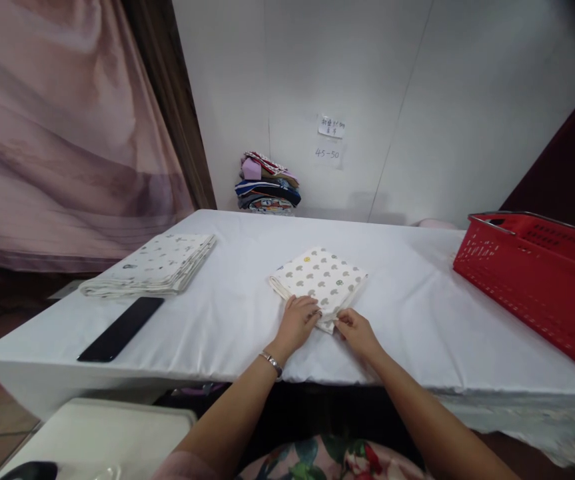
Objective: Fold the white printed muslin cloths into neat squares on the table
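Folded printed cloth sits mid-table, turned like a diamond on the white table, one corner toward you. Your left hand rests on its near-left side, fingers bent over the fabric; can't tell whether they pinch or just press. Your right hand is at the near corner, thumb and fingertips apparently pinching the edge there.

Risks, as I judge them: layers look loose along the left edge, so if your right fingers catch only the top ply, the plies could slide apart and the corner end up crooked. Pull harder than your left hand presses and the whole cloth may skid or twist, since the white cover looks smooth. That cover is wrinkled too; a ridge under the cloth could leave a crease. Lift the left hand early and the fold might spring up. The bracelet on your left wrist could snag fabric if you drag the forearm across.

Elsewhere: folded stack and black flat device lie to the left, the device near the front edge, so a wide left elbow might knock it. Red basket is well apart on the right, low risk.
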Demonstrator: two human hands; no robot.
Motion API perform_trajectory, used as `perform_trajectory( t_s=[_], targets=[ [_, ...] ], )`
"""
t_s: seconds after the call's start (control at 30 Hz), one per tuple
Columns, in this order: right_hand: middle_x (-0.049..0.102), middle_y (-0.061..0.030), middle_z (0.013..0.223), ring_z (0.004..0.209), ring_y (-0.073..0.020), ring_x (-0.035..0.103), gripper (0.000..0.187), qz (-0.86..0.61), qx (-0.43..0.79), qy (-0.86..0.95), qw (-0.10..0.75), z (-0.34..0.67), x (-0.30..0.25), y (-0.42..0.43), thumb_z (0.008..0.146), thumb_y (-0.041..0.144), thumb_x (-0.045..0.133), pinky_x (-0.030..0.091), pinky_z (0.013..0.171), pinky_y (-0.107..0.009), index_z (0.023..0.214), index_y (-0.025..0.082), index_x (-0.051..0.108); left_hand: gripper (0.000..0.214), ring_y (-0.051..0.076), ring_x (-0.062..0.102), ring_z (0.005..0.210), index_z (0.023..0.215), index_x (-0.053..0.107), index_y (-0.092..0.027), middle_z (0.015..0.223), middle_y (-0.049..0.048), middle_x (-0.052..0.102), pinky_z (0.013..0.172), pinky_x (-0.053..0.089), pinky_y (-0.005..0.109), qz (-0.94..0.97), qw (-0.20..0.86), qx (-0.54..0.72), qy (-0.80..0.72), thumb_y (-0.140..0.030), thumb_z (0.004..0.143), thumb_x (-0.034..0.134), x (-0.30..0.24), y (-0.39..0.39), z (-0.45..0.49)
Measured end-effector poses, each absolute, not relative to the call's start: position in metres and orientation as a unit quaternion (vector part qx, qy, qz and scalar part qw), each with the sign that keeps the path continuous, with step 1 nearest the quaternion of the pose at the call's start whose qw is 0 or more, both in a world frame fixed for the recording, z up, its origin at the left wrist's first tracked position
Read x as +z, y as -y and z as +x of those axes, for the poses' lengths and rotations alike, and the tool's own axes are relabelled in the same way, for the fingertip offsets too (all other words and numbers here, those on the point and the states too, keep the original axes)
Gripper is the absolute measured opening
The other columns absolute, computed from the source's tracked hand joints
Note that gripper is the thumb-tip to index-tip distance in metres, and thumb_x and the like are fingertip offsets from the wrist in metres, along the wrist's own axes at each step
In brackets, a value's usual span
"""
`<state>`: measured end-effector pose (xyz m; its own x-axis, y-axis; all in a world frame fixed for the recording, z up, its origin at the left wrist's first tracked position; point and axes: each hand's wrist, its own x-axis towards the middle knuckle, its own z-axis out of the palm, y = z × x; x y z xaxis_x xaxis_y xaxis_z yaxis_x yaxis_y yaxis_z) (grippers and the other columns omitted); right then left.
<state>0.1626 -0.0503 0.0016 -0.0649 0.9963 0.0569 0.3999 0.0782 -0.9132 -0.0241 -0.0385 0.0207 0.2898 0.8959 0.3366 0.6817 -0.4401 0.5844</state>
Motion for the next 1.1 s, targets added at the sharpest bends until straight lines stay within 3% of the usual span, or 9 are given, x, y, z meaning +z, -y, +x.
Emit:
perform_trajectory(
  t_s=[0.33,0.6,0.73,0.87,1.1],
  targets=[
    [0.059,0.0010,0.065,0.052,-0.0125,0.050,0.021,-0.544,0.367,0.623,0.425,0.161,0.002,0.054,0.078,0.037,0.052,0.043,0.054,-0.026,0.083,0.018,0.058,0.018,0.018,0.047,0.116,0.092,0.066,-0.026,0.109,0.0000,0.065,0.109,0.017,0.042,0.772,0.169,0.337,-0.511,-0.026,0.085,0.049,0.015,0.045,-0.019],
    [0.064,-0.0073,0.094,0.087,-0.0201,0.058,0.023,-0.502,0.194,0.698,0.472,0.162,0.018,0.042,0.084,0.033,0.046,0.048,0.074,-0.033,0.094,0.018,0.061,0.023,0.019,0.046,0.118,0.102,0.064,-0.027,0.112,0.0018,0.063,0.110,0.015,0.046,0.807,0.132,0.302,-0.490,-0.022,0.084,0.050,0.018,0.055,-0.018],
    [0.061,-0.0085,0.110,0.106,-0.0222,0.053,0.027,-0.425,0.126,0.797,0.410,0.156,0.022,0.042,0.086,0.029,0.046,0.042,0.094,-0.039,0.107,0.021,0.061,0.033,0.019,0.047,0.117,0.106,0.063,-0.027,0.113,0.0017,0.063,0.109,0.022,0.045,0.796,0.159,0.336,-0.477,-0.013,0.080,0.048,0.010,0.054,-0.021],
    [0.061,-0.0086,0.108,0.103,-0.0225,0.054,0.025,-0.389,0.108,0.851,0.336,0.154,0.018,0.046,0.087,0.029,0.046,0.043,0.092,-0.041,0.104,0.022,0.064,0.036,0.016,0.051,0.111,0.106,0.063,-0.021,0.114,0.0039,0.062,0.103,0.036,0.037,0.733,0.147,0.415,-0.519,-0.009,0.077,0.045,0.003,0.034,-0.042],
    [0.059,-0.0104,0.109,0.105,-0.0258,0.051,0.027,-0.386,0.046,0.862,0.324,0.151,0.012,0.049,0.082,0.024,0.052,0.041,0.093,-0.045,0.107,0.021,0.062,0.044,0.022,0.044,0.120,0.122,0.053,-0.014,0.129,0.0091,0.052,0.103,0.034,0.036,0.589,0.133,0.375,-0.703,-0.017,0.078,0.046,0.021,-0.023,-0.092]
  ],
)
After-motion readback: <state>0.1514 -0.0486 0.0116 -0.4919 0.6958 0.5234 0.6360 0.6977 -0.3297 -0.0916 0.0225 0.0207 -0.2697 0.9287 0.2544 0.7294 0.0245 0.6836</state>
